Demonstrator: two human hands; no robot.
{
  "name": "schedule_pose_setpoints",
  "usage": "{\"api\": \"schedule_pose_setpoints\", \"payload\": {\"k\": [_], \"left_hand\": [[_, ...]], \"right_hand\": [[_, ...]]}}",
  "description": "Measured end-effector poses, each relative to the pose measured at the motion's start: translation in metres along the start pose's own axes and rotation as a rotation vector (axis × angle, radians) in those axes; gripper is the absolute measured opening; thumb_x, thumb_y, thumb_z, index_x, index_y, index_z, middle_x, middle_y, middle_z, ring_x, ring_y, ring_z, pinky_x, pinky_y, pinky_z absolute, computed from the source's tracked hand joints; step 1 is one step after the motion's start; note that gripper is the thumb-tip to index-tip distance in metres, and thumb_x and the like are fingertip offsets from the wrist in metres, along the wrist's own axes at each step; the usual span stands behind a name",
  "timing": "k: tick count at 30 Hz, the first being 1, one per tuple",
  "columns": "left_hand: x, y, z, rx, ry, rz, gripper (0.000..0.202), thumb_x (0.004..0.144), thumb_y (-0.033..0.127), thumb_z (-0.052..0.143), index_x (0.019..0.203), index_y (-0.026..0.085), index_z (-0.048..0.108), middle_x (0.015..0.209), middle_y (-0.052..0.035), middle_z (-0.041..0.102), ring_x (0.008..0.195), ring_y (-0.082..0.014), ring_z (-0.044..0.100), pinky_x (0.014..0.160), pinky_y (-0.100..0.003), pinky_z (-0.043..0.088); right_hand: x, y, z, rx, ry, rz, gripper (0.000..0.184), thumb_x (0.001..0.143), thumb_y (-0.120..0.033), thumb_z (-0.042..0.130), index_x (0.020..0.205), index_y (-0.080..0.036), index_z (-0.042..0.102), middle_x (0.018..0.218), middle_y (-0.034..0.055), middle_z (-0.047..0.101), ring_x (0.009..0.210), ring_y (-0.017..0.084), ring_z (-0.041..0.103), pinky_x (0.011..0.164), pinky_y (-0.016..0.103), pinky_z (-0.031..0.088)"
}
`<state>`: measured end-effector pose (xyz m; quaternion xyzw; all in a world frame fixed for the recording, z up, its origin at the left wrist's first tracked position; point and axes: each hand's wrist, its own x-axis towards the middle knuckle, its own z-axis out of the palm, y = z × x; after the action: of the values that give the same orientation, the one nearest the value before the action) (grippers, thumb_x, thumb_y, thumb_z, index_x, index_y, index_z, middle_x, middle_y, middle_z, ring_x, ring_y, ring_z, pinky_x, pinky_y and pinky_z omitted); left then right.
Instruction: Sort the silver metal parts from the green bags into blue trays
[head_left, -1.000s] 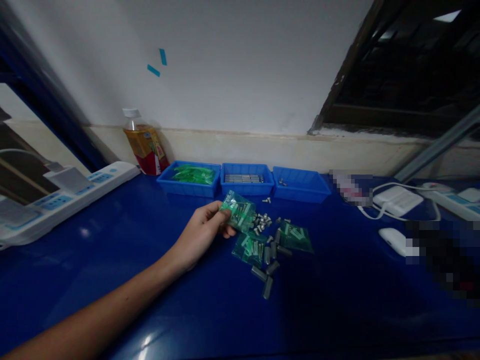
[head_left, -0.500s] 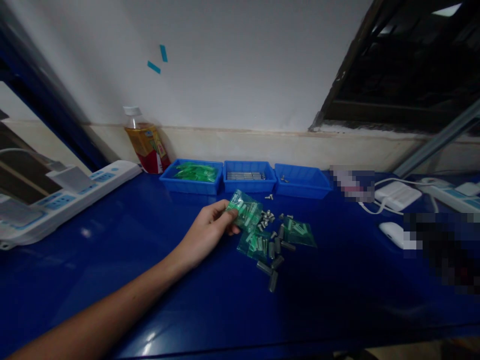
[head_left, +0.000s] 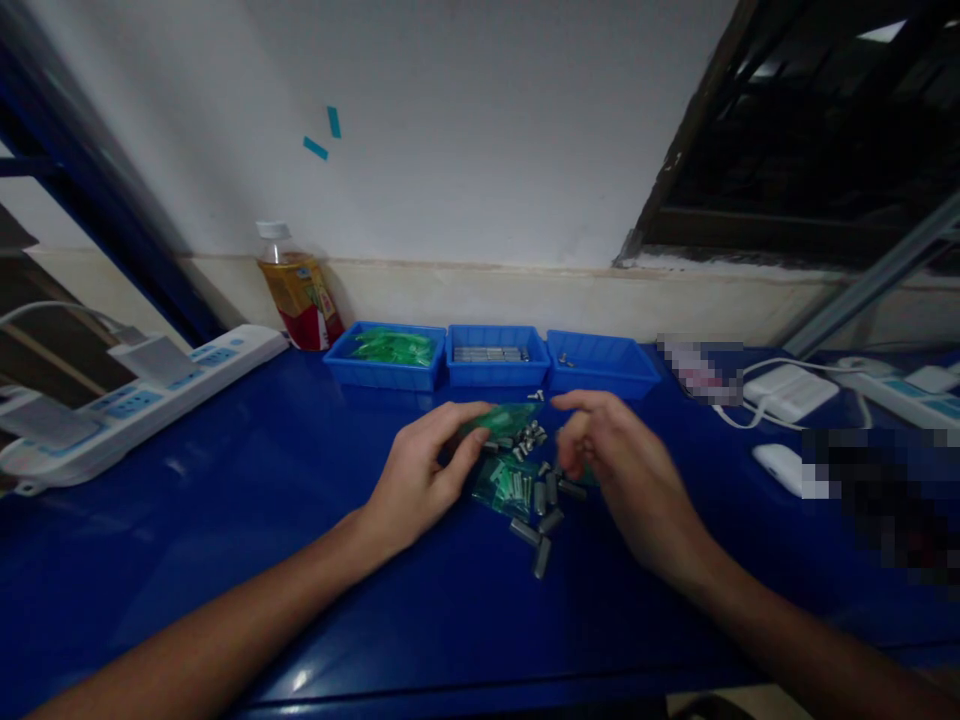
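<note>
My left hand (head_left: 431, 470) has its thumb and fingers around the near-left edge of a small green plastic bag (head_left: 514, 417). My right hand (head_left: 626, 465) hovers over the right side of the small parts, index finger stretched out and the others bent, with nothing visible in it. Between the hands lie loose screws (head_left: 531, 438) and several metal standoffs (head_left: 551, 521). A second green bag (head_left: 501, 486), with screws and pale pieces inside, lies flat below the left fingers. Another green bag is mostly hidden behind the right hand.
At the back stand three blue bins: one with green bags (head_left: 347, 370), one with metal rods (head_left: 496, 373), one with a few screws (head_left: 604, 378). A drink bottle (head_left: 300, 300) and power strip (head_left: 142, 405) are left; a white adapter (head_left: 791, 392) is right.
My right hand has come in from the right over the parts. My left hand has tipped the bag flatter, down near the loose screws. The view has shifted slightly.
</note>
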<state>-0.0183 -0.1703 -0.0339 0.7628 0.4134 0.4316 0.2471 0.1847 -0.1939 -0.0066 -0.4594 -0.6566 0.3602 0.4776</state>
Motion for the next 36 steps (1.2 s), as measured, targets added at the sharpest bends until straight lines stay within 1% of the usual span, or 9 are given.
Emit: {"api": "schedule_pose_setpoints", "payload": {"k": [3,7,12,16,20,25,27,31,36], "left_hand": [[-0.003,0.0,0.001,0.138,0.001,0.235,0.027,0.09,0.012,0.044,0.109,0.021,0.061,0.106,-0.0068,0.058,0.1,-0.0166,0.056,0.085,-0.029,0.046],[-0.003,-0.001,0.002,0.151,-0.056,0.266,0.033,0.089,0.009,0.042,0.112,0.023,0.06,0.12,-0.0084,0.051,0.111,-0.0179,0.051,0.092,-0.033,0.045],[0.005,0.006,-0.002,-0.015,-0.168,-0.032,0.029,0.086,0.032,0.054,0.113,0.022,0.058,0.114,-0.0079,0.057,0.109,-0.0225,0.051,0.096,-0.04,0.041],[0.018,0.011,-0.004,-0.282,-0.127,-0.335,0.039,0.092,0.047,0.035,0.093,0.017,0.06,0.093,-0.0054,0.063,0.088,-0.0187,0.057,0.082,-0.032,0.045],[0.041,0.004,-0.021,-0.317,-0.121,-0.367,0.025,0.083,0.038,0.055,0.09,0.015,0.061,0.08,-0.0032,0.064,0.072,-0.0156,0.057,0.067,-0.025,0.045],[0.083,-0.03,-0.081,0.438,0.318,-0.056,0.027,0.084,0.033,0.053,0.106,0.021,0.065,0.095,-0.0057,0.067,0.084,-0.0207,0.06,0.078,-0.03,0.043],[0.094,-0.05,-0.097,0.718,0.2,0.017,0.03,0.088,0.03,0.046,0.11,0.023,0.065,0.106,-0.007,0.066,0.095,-0.0239,0.059,0.086,-0.033,0.041],[0.097,-0.075,-0.095,0.949,-0.315,0.003,0.042,0.083,0.013,0.039,0.117,0.023,0.062,0.118,-0.0066,0.061,0.101,-0.0226,0.058,0.087,-0.031,0.041],[0.096,-0.067,-0.073,1.135,-0.372,0.02,0.038,0.085,0.019,0.038,0.112,0.021,0.065,0.109,-0.0116,0.058,0.097,-0.0256,0.054,0.08,-0.036,0.041]], "right_hand": [[0.012,0.012,0.022,0.276,-0.081,0.196,0.032,0.087,-0.048,0.049,0.098,-0.019,0.048,0.064,-0.0027,0.057,0.054,0.01,0.054,0.05,0.022,0.043],[0.017,0.027,0.039,0.389,0.045,0.197,0.042,0.076,-0.039,0.064,0.105,-0.023,0.038,0.071,-0.0038,0.06,0.053,0.011,0.055,0.049,0.022,0.043],[0.017,0.034,0.033,-0.013,0.148,-0.087,0.032,0.08,-0.028,0.062,0.107,-0.022,0.045,0.069,-0.0023,0.061,0.059,0.013,0.058,0.055,0.026,0.047],[0.022,0.031,0.031,-0.349,0.062,-0.465,0.015,0.082,-0.014,0.056,0.094,-0.022,0.058,0.082,0.0023,0.065,0.074,0.016,0.061,0.066,0.03,0.05],[0.019,0.034,0.034,-0.506,-0.074,-0.69,0.027,0.083,-0.009,0.054,0.107,-0.022,0.058,0.105,0.0071,0.062,0.106,0.022,0.055,0.088,0.042,0.048],[0.006,0.037,0.028,-0.551,-0.094,-0.697,0.031,0.083,-0.014,0.057,0.114,-0.02,0.053,0.113,0.0106,0.056,0.119,0.026,0.045,0.096,0.048,0.044],[0.005,0.036,0.025,-0.525,-0.081,-0.674,0.029,0.083,-0.014,0.057,0.111,-0.019,0.054,0.109,0.0103,0.056,0.116,0.025,0.046,0.095,0.047,0.044],[0.011,0.04,0.022,-0.485,-0.072,-0.597,0.022,0.084,-0.016,0.055,0.106,-0.02,0.057,0.103,0.0089,0.055,0.108,0.024,0.048,0.091,0.047,0.045],[0.018,0.048,0.022,-0.48,-0.076,-0.527,0.017,0.084,-0.018,0.056,0.1,-0.019,0.061,0.098,0.0086,0.056,0.099,0.023,0.051,0.086,0.042,0.046]]}}
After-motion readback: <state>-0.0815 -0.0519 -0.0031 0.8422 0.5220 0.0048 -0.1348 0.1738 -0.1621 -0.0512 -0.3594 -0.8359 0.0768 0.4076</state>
